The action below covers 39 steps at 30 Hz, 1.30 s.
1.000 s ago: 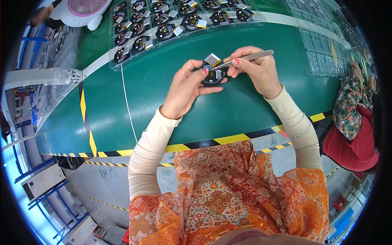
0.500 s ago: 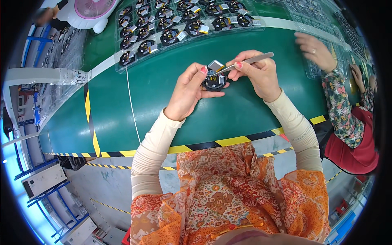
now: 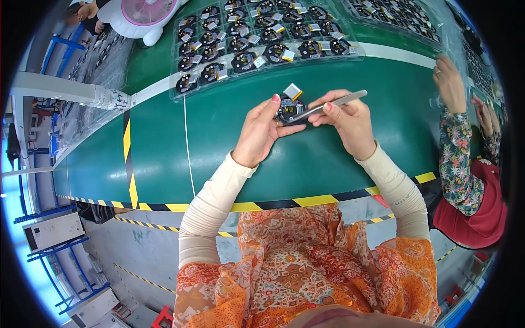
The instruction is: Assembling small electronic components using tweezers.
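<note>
My left hand [image 3: 260, 131] is closed on the edge of a round black circuit-board module [image 3: 288, 110], held above the green table. A silver pouch battery with a yellow end [image 3: 293, 91] sticks up from the module's far side. Between the thumb and fingers of my right hand [image 3: 350, 121] is a pair of metal tweezers [image 3: 334, 104]. Their tips reach the near right part of the module; what they touch there is too small to make out.
A clear tray [image 3: 176, 90] of similar modules with batteries lies at the far side of the green table [image 3: 235, 180]. More trays [image 3: 402, 44] stand far right. A co-worker's hand [image 3: 451, 85] is at the right. A pink-and-white fan [image 3: 143, 12] stands far left.
The tweezer tips have moved from beside the battery to the module's near side. The battery now stands further out from the module. The co-worker's hand has moved right, and the view has shifted slightly.
</note>
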### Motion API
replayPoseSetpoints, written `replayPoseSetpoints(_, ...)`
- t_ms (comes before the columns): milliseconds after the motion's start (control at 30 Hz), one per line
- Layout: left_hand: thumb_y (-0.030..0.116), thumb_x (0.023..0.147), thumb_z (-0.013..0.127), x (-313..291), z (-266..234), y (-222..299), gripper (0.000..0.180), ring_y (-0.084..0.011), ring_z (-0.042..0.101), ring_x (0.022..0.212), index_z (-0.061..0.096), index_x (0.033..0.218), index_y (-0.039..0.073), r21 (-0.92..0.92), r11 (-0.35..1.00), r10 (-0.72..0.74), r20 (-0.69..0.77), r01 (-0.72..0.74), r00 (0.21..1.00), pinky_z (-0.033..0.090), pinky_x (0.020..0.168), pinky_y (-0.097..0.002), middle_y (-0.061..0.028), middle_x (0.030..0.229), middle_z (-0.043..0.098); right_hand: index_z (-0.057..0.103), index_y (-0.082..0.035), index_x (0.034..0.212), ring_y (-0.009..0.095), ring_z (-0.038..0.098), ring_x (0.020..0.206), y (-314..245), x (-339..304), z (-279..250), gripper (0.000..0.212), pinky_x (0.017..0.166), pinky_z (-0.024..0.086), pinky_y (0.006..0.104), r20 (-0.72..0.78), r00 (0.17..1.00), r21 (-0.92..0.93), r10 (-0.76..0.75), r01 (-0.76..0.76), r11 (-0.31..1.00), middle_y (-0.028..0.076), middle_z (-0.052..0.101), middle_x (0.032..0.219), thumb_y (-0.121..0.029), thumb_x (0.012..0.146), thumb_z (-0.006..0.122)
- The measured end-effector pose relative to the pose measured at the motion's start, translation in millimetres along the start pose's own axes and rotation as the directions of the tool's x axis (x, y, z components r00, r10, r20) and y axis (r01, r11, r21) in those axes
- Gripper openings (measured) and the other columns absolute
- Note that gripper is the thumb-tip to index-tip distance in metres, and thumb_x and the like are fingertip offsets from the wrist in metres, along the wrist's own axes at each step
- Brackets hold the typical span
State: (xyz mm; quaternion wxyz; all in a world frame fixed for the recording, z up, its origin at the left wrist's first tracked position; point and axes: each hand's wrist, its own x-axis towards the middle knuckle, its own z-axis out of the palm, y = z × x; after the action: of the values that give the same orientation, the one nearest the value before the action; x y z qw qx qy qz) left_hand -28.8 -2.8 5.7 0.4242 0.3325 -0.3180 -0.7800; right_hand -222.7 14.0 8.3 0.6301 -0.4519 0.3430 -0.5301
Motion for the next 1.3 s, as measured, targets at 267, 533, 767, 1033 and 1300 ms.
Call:
replayPoseSetpoints(267,0.027,0.096,0.039,-0.8,4.1,1.6,0.036,-0.0211,0.059,0.094,0.048,0.113,-0.003,-0.077,0.997,0.01,0.026,-0.008,1.0,0.051,0.085,-0.0405,-0.0136,0.106,0.058,0.051,0.001,0.103,0.02,0.062,0.085,4.1,5.1,1.8,0.017,0.075,0.052,0.0271,-0.128,0.991,0.104,0.025,-0.012,0.994,0.019,0.058,0.104,-0.01,0.09,0.049)
replayPoseSetpoints(533,0.026,0.096,0.038,-0.6,1.7,1.2,0.038,-0.0205,0.058,0.098,0.046,0.118,-0.004,-0.09,0.996,0.003,0.057,0.002,0.998,0.049,0.088,-0.0408,-0.0141,0.11,0.056,0.053,0.0,0.105,0.018,0.062,0.083,4.4,4.4,1.2,0.018,0.072,0.051,0.0254,-0.155,0.987,0.181,0.044,-0.015,0.983,0.018,0.058,0.104,-0.011,0.09,0.05)
replayPoseSetpoints(767,0.026,0.096,0.038,-2.9,7.2,1.6,0.039,-0.0202,0.058,0.098,0.046,0.118,-0.004,-0.085,0.996,-0.014,0.059,0.019,0.998,0.049,0.088,-0.0399,-0.0138,0.111,0.056,0.053,0.0,0.106,0.018,0.063,0.081,5.8,3.7,-0.6,0.019,0.073,0.051,0.0255,-0.152,0.986,0.21,0.072,-0.039,0.977,0.018,0.059,0.102,-0.01,0.089,0.051)
replayPoseSetpoints(1033,0.026,0.096,0.038,-4.2,8.1,1.5,0.038,-0.0204,0.059,0.095,0.048,0.115,-0.005,-0.058,0.998,-0.027,0.06,0.031,0.998,0.051,0.085,-0.0386,-0.0132,0.108,0.057,0.052,0.0,0.107,0.019,0.063,0.081,6.5,1.6,0.8,0.02,0.073,0.052,0.0259,-0.155,0.987,0.22,0.046,-0.011,0.976,0.018,0.06,0.101,-0.01,0.089,0.051)
replayPoseSetpoints(1300,0.02,0.095,0.039,1.2,2.0,0.5,0.031,-0.0232,0.061,0.092,0.049,0.111,-0.005,-0.055,0.998,-0.001,-0.028,0.0,1.0,0.053,0.083,-0.0372,-0.0146,0.105,0.058,0.05,0.001,0.112,0.017,0.063,0.075,3.5,3.6,12.6,0.025,0.068,0.052,0.0259,-0.242,0.97,0.181,-0.033,0.079,0.98,0.018,0.06,0.096,-0.012,0.09,0.05)
